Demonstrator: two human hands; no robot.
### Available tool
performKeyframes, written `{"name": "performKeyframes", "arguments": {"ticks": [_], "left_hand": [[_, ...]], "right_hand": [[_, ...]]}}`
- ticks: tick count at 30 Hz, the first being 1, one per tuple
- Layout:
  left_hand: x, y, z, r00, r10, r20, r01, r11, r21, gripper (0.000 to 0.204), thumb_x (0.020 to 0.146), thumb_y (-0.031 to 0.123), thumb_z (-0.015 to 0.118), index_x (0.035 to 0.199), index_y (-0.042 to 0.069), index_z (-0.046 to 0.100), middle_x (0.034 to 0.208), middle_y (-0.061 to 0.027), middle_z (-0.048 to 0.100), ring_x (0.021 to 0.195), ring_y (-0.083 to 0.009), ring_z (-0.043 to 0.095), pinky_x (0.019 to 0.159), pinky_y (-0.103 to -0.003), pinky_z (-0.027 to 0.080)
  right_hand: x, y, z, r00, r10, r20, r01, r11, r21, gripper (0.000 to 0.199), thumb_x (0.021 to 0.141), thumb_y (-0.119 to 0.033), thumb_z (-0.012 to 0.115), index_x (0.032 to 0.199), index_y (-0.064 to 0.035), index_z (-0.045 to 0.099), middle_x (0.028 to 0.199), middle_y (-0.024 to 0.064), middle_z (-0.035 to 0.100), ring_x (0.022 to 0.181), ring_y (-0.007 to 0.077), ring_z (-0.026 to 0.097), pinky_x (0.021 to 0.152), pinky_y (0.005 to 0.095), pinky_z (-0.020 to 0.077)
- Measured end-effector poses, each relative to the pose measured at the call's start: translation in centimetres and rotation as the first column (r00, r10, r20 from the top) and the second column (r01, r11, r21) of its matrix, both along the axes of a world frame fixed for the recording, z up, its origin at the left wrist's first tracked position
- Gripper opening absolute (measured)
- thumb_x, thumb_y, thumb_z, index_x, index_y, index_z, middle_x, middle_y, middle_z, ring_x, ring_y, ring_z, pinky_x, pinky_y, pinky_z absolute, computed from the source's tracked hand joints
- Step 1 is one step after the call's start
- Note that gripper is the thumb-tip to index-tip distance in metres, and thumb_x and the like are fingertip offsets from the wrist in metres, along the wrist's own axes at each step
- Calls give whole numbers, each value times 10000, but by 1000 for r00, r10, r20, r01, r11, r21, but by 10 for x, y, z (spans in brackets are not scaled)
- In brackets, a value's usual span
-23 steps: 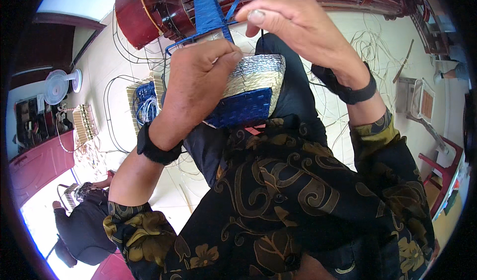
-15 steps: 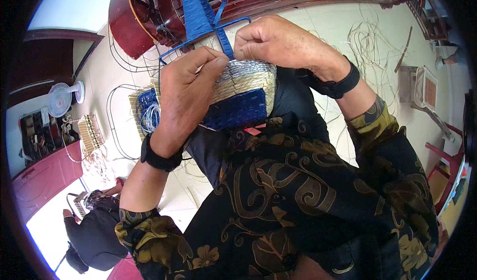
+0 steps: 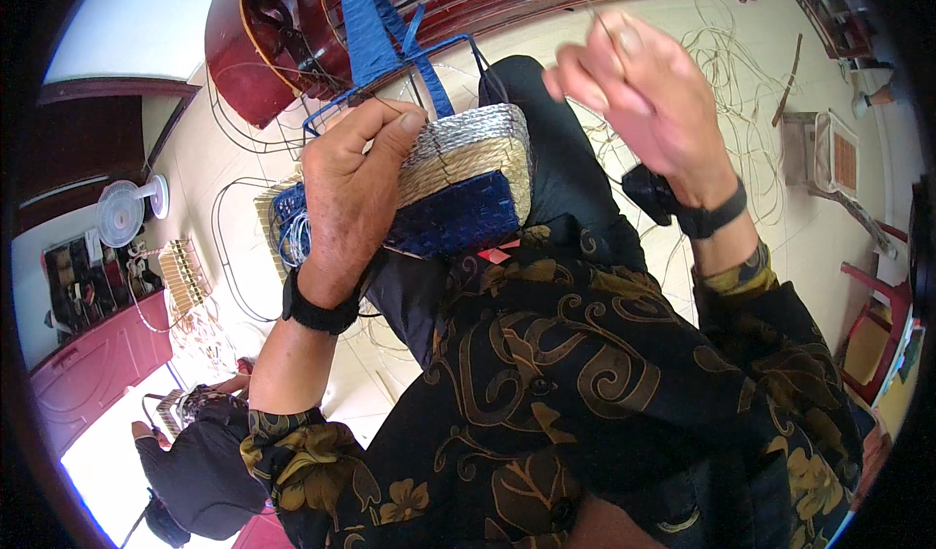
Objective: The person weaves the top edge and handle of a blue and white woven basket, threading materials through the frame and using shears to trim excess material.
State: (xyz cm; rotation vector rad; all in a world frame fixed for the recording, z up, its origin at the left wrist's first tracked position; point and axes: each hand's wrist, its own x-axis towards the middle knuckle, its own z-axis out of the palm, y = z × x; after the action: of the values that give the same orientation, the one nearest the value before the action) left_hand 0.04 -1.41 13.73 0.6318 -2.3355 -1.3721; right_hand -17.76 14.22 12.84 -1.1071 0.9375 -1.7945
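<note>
A woven basket (image 3: 478,159), banded in silver, straw and dark blue, rests tilted on my lap. A blue-wrapped strap (image 3: 370,30) rises from its far side, and a thin blue wire frame crosses there. My left hand (image 3: 356,174) is closed in a pinch at the basket's left rim, with a fine dark strand near its fingertips. Lifted away to the right, my right hand (image 3: 648,91) is pinched round a thin dark strand (image 3: 592,3) that sticks up past the fingers. Whether it is a needle or thread I cannot tell. Some fingers are blurred.
A carved red wooden bench (image 3: 439,32) stands ahead. Loose pale strips (image 3: 726,91) lie on the floor at right, near a small stool (image 3: 834,154). A second slatted basket (image 3: 278,213) is at left, by a white fan (image 3: 122,213). Another person (image 3: 205,461) works at lower left.
My right hand has left the basket and swung up and to the right, drawing a thin strand. My left hand stays at the rim. The basket shifted slightly left.
</note>
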Motion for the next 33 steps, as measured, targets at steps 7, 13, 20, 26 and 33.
{"name": "performKeyframes", "arguments": {"ticks": [7,13,20,26,33], "left_hand": [[1,-1,-2,1000,-30,-6,29,995,-95,123,826,87,561,828,-26,610,706,-76,595,674,-121,528,645,-248,419],[-7,-4,13,997,-75,29,73,995,61,162,839,104,532,907,-18,615,758,-84,621,700,-136,543,669,-256,429],[3,-28,9,963,-244,116,265,936,-231,175,721,85,640,883,22,643,767,-83,633,672,-183,546,641,-287,431],[-5,-27,4,952,-237,195,246,969,-23,116,737,97,607,780,-10,621,647,-100,582,601,-145,536,585,-276,425],[-10,-23,12,916,-256,310,270,963,-1,133,799,124,550,776,-3,583,657,-1,544,627,-71,482,594,-233,404]], "right_hand": [[36,57,-16,783,47,-620,27,994,109,246,866,-277,525,735,-69,519,631,32,515,577,167,513,617,308,455],[17,76,-29,646,331,-688,-82,926,368,257,855,-286,533,749,-54,571,707,54,576,670,188,559,664,333,468],[-35,36,22,865,91,-494,151,891,429,262,876,-251,516,817,-16,617,813,59,613,757,127,566,687,256,454],[-30,-27,14,396,25,-918,138,987,87,176,826,-194,574,887,-39,629,861,62,611,868,185,552,783,304,418],[-7,-53,-7,399,64,-915,82,991,105,151,737,-170,610,770,-24,622,707,134,589,721,276,570,676,365,432]]}}
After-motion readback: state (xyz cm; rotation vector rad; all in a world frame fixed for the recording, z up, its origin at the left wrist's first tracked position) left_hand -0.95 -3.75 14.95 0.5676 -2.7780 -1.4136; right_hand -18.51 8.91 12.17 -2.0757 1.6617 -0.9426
